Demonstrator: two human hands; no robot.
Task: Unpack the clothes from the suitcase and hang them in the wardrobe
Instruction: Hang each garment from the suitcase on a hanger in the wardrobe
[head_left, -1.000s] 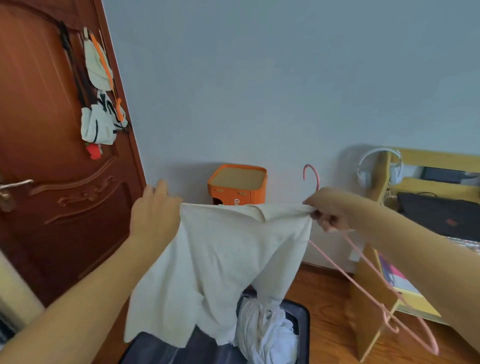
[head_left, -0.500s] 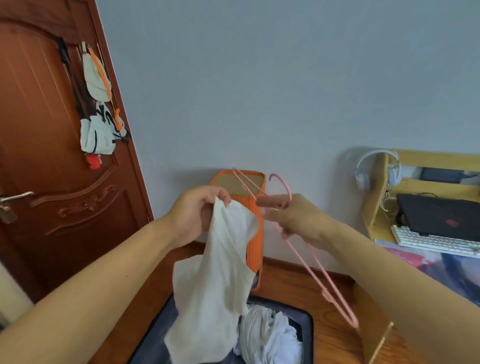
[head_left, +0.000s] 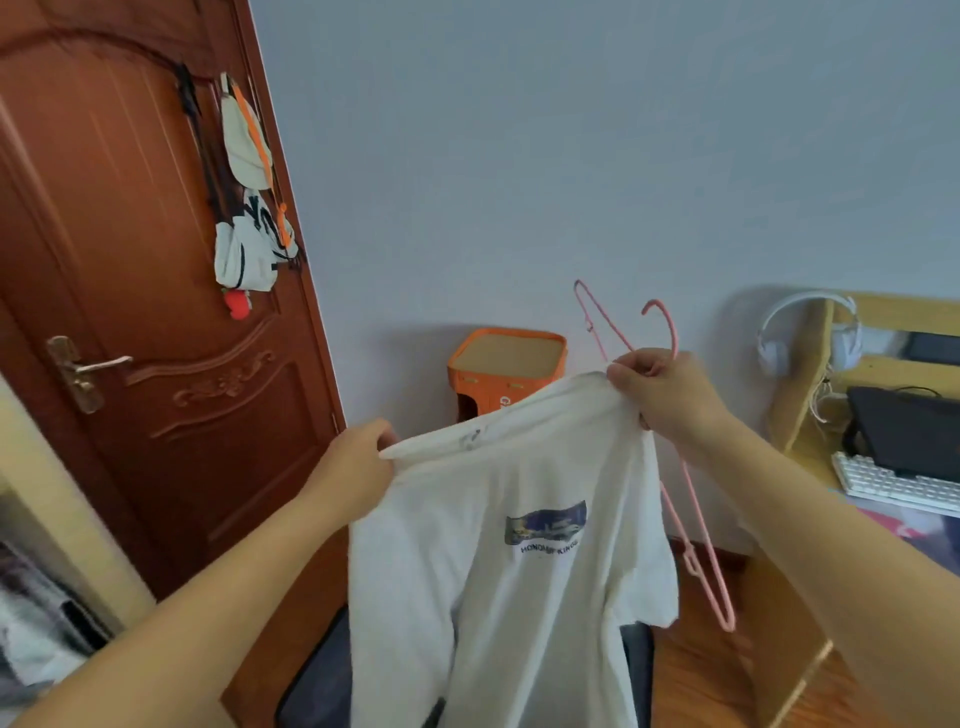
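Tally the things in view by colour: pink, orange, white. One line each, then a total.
Pink: 1, the hanger in the right hand
Orange: 1, the stool by the wall
White: 3, the T-shirt held by both hands, left hand included; the headphones; the keyboard
Total: 5

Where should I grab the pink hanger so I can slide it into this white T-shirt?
Probably at the neck just under the hook, from above. The right hand already holds the pink hanger there together with the white T-shirt, and one long arm hangs free below, beside the shirt. The left hand pinches the other shoulder, so the collar lies stretched between both hands.
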